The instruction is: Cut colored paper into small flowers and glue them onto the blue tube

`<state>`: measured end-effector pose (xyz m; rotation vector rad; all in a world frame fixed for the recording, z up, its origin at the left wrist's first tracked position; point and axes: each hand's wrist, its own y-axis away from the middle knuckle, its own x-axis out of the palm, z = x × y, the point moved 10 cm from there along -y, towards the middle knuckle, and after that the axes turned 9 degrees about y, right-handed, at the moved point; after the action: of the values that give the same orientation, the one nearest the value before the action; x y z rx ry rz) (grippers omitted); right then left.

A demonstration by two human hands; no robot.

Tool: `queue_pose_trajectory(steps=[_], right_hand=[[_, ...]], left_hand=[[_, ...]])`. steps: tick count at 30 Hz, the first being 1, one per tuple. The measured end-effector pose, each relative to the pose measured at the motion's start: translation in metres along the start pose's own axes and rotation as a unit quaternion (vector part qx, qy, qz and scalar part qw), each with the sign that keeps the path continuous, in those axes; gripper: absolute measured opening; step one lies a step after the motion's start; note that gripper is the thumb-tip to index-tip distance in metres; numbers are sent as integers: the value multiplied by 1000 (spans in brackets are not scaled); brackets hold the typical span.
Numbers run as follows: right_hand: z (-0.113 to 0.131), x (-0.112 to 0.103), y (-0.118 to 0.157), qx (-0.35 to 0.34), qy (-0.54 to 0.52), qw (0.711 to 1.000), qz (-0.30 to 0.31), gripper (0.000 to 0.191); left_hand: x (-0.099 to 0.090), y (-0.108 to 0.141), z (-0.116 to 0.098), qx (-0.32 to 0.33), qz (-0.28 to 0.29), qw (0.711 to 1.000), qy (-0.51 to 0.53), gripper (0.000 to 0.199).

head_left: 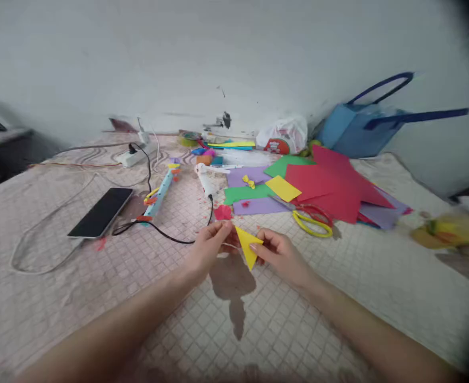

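A yellow paper triangle, apparently folded, is held up above the table between my two hands. My left hand pinches its upper left corner between thumb and fingers. On the right edge, my right hand grips the paper with the thumb in front and the fingers behind. Just beyond my left hand lies a red paper flower shape. Scissors with yellow and red handles rest to the right, beyond my right hand. A yellow paper rectangle lies by their blades.
Red paper sheets, green and purple strips and a small yellow bow lie ahead. A white glue gun trails a black cord. Left are a phone, a light-blue decorated strip and a power strip. A blue bag stands back right.
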<state>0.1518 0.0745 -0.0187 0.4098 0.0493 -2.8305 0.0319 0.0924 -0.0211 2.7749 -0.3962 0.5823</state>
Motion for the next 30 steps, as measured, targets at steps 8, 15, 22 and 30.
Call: queue_pose_trajectory(steps=[8,15,22,30], right_hand=[[11,1,3,-4,2,1000,-3,20],[12,4,5,-7,-14,1000,13,20],[23,-9,-1,-25,81,995,47,23],[-23,-185,-4,76,519,839,-144,29]], left_hand=[[12,2,4,4,49,998,-34,27],[12,1,-4,9,49,996,-76,22],[21,1,9,-20,107,988,-106,21],[22,4,13,-73,114,989,-59,23]])
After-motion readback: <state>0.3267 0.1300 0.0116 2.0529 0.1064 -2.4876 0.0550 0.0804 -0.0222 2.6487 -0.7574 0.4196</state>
